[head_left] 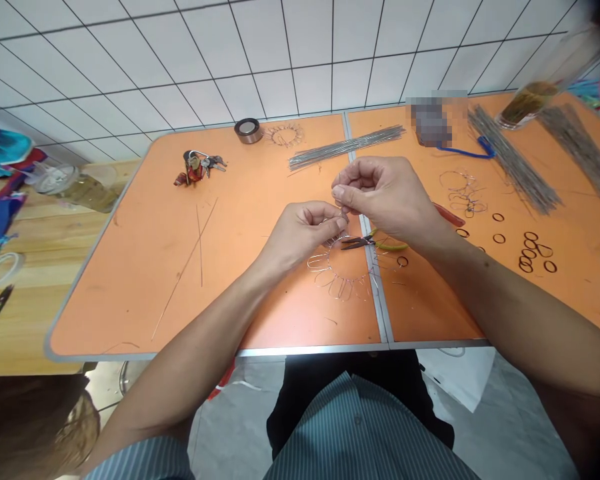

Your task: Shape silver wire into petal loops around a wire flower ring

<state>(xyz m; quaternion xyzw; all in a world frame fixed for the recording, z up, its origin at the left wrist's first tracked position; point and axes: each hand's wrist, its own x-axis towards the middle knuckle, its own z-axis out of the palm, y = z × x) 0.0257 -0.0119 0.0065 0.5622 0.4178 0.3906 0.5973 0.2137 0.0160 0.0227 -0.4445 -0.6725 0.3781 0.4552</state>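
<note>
A ring of thin wire bent into petal-like loops hangs or lies below my hands, over the orange table. My left hand pinches its upper edge between thumb and forefinger. Just above and to the right, my right hand has thumb and fingertips pressed together at the same spot, seemingly on the wire; the exact contact is too small to see. Behind the wire ring lie pliers with dark jaws and yellow-green handles, partly hidden by the ring and my right hand.
Bundles of straight wire lie toward the back. Keys and a tape roll sit at the back left. Small dark rings are scattered on the right, near a red-handled tool. A jar stands at the back right.
</note>
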